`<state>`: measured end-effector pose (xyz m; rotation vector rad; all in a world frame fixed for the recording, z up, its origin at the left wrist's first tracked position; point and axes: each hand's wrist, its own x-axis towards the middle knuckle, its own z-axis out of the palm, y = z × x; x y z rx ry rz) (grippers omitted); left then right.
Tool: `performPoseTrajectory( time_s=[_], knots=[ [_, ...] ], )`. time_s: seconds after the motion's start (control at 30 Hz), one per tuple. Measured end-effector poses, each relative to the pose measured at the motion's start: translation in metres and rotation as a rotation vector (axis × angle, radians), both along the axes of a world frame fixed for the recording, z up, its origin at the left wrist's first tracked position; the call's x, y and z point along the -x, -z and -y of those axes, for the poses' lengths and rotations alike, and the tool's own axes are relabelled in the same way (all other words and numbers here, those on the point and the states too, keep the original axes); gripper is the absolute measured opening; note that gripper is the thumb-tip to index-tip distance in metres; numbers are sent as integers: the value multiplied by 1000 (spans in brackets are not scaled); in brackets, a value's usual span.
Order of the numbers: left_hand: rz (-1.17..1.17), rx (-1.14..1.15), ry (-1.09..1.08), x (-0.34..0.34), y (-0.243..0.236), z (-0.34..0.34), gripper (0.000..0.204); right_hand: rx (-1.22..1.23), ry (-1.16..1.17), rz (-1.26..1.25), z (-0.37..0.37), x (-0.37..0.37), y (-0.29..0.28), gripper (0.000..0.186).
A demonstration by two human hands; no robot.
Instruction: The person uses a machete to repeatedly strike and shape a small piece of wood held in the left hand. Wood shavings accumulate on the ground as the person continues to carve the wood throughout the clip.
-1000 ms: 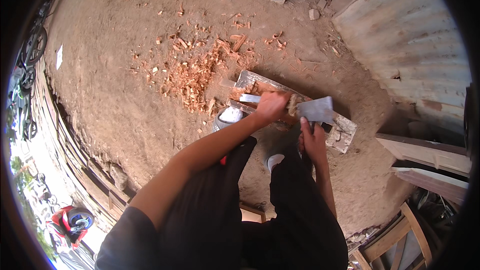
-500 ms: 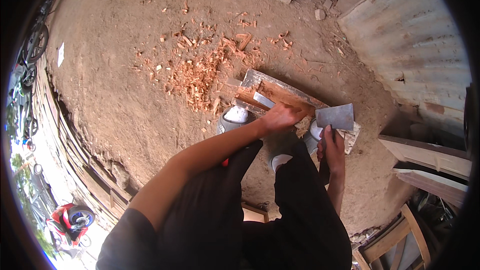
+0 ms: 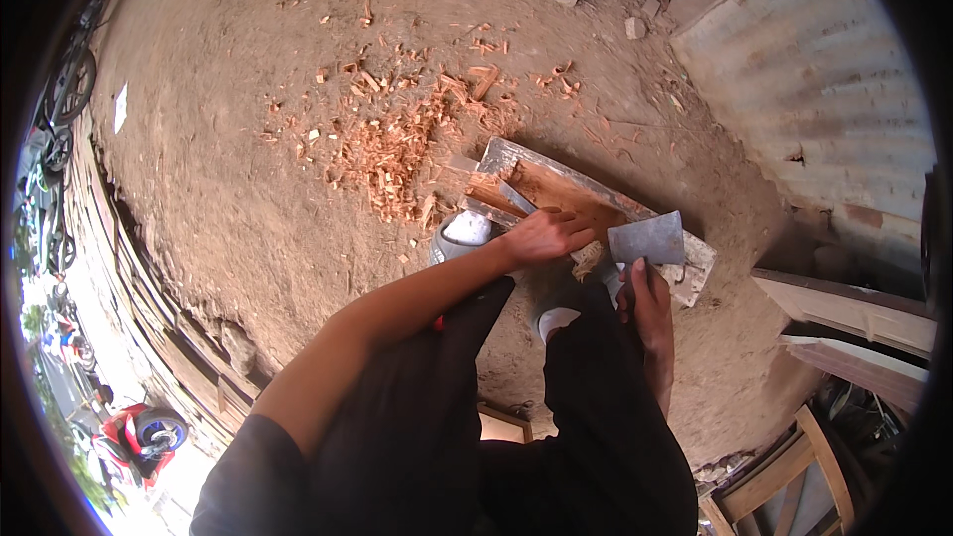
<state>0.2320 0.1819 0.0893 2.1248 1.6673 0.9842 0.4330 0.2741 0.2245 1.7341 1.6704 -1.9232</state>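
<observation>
On the ground before me lies a long wooden workpiece [image 3: 571, 171], pale and weathered outside, with a reddish-brown hollow cut into it. My left hand [image 3: 546, 236] is closed over the hollow around a chisel [image 3: 518, 200]. Its flat metal blade sticks out toward the far left and the handle is mostly hidden by my fingers. To the right, my right hand [image 3: 647, 300] grips the dark handle of a broad grey-headed striking tool [image 3: 646, 239]. That head is just right of my left hand, apart from it, over the workpiece's near side.
Reddish wood shavings [image 3: 392, 154] are heaped on the dirt floor beyond the workpiece. My shod feet [image 3: 465, 231] are close to its near side. Corrugated metal sheets [image 3: 814, 89] and wooden boards [image 3: 844, 308] stand on the right; stacked planks [image 3: 164, 313] and motorbikes [image 3: 134, 442] are at the left.
The striking tool has moved left and slightly toward me, nearer my left hand. My left hand has shifted a little left, and the chisel blade has turned, showing narrower.
</observation>
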Motion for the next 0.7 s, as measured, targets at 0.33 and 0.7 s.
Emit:
performPoseTrajectory(
  time_s=[0.33, 0.7],
  knots=[
    [-45, 117, 131, 14, 13, 8, 39, -29, -48, -62, 7, -15, 8, 47],
    [-37, 172, 51, 20, 19, -3, 54, -345, 0, -323, 37, -53, 61, 52]
  ],
)
